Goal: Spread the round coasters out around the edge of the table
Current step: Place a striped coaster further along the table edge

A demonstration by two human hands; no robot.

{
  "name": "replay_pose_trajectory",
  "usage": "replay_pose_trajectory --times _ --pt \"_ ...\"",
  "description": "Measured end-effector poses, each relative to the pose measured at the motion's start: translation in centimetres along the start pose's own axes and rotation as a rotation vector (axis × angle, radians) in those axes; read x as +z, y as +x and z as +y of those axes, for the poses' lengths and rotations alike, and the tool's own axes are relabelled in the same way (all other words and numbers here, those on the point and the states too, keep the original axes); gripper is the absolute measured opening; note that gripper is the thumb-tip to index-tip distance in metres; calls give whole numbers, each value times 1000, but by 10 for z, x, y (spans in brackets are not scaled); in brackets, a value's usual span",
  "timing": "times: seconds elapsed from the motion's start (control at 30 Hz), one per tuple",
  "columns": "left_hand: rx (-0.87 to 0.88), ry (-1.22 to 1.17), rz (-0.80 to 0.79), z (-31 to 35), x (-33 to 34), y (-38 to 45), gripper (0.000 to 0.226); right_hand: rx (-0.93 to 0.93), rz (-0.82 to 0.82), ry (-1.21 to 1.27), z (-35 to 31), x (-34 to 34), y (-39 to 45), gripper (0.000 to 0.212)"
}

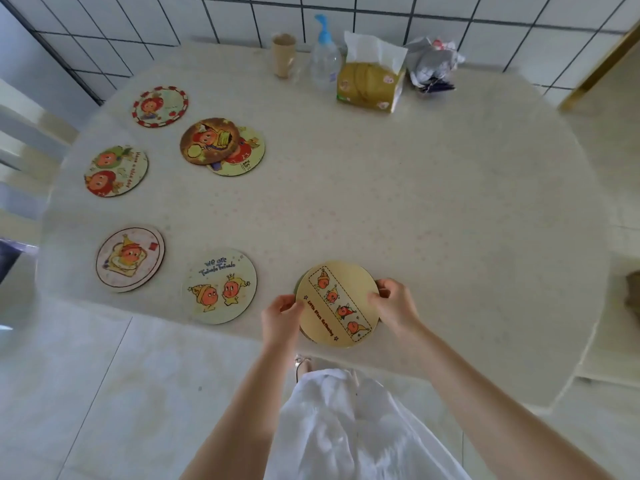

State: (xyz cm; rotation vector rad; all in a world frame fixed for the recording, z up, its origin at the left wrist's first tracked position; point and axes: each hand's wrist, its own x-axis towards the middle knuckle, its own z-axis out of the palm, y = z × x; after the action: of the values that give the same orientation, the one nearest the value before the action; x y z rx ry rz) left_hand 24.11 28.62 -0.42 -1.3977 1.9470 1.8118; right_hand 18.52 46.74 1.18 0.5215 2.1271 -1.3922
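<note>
Both my hands hold a small stack of round coasters (337, 303) over the table's near edge; its top one is yellow with a strip of cartoon faces. My left hand (282, 315) grips the stack's left rim and my right hand (393, 301) its right rim. Single coasters lie along the left side of the round table (433, 202): a "we are" one (220, 285), a toast one (130, 258), a green one (116, 170) and a red-rimmed one (160, 106). Further in, a brown coaster (209, 141) overlaps another coaster (244, 155).
At the table's far edge stand a cardboard tube (284, 54), a clear pump bottle (325, 56), a tissue box (370, 81) and a crumpled bag (433, 64). A white chair (20, 133) stands at the left. A tiled wall is behind.
</note>
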Motion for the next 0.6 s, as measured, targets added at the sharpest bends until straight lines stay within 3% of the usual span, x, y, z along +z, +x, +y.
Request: replay_pose_trajectory --times 0.43,0.6 --pt "124 255 157 -5 -7 7 12 22 -50 -1 2 12 3 13" --pt "88 192 138 -3 -3 1 12 6 -58 22 5 5 1 13"
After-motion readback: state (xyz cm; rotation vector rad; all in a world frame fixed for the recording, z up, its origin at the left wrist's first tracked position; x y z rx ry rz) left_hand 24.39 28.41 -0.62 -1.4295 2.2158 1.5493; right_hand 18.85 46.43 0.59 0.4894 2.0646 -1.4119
